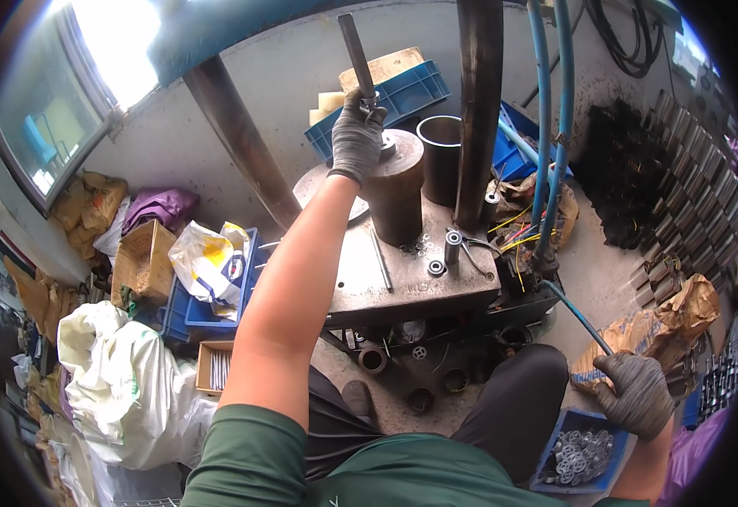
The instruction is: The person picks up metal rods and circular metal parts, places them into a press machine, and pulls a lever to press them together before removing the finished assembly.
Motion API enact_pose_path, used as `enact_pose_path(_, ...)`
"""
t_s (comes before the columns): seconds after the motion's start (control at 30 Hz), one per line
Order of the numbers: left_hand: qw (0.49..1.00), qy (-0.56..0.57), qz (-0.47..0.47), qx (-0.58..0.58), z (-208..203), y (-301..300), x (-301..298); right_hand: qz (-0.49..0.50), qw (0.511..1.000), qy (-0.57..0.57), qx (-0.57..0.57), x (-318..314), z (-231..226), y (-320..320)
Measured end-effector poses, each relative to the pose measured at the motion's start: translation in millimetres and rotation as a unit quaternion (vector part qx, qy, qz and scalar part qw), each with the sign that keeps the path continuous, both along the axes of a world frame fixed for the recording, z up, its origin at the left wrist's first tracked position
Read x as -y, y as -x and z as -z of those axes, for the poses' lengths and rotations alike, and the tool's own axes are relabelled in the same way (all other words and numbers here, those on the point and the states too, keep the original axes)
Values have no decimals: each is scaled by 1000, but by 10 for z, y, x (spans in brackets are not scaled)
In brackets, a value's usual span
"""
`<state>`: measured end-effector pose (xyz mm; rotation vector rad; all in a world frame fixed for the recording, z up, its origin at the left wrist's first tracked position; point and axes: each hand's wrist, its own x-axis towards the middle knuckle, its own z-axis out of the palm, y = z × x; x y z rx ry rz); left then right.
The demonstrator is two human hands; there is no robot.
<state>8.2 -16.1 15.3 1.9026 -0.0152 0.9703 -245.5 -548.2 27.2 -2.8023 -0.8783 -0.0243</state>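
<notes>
My left hand, in a grey glove, is closed round the lower end of a dark metal rod. The rod stands slightly tilted above a thick steel cylinder, and a small round metal part rests on the cylinder's top beside my fingers. At the right, my gloved right hand is closed on the end of a long blue lever. That lever runs up to the side of the heavy steel press table.
Dark posts flank the cylinder. An open tube and bearings stand on the table. A blue bin of metal rings sits by my right forearm. White sacks and blue crates lie left; stacked metal sleeves stand right.
</notes>
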Motion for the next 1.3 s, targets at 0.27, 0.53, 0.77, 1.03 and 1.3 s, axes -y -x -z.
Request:
enact_pose_path(0.27,1000,-9,-5,-8,-39,82,39,36,996,-7,-79,65,348,286)
enact_pose_path(0.53,999,26,33,-15,-10,13,-6,40,996,6,-77,16,297,272)
enact_pose_path(0.77,1000,2,13,-2,-17,8,0,37,999,-11,-20,-26,176,212)
enact_pose_path(1.03,1000,-18,13,-4,-2,22,-25,-3,998,45,-51,48,425,340)
enact_pose_path(1.3,999,-34,-7,11,-6,52,-5,32,999,-9,-10,-12,241,271)
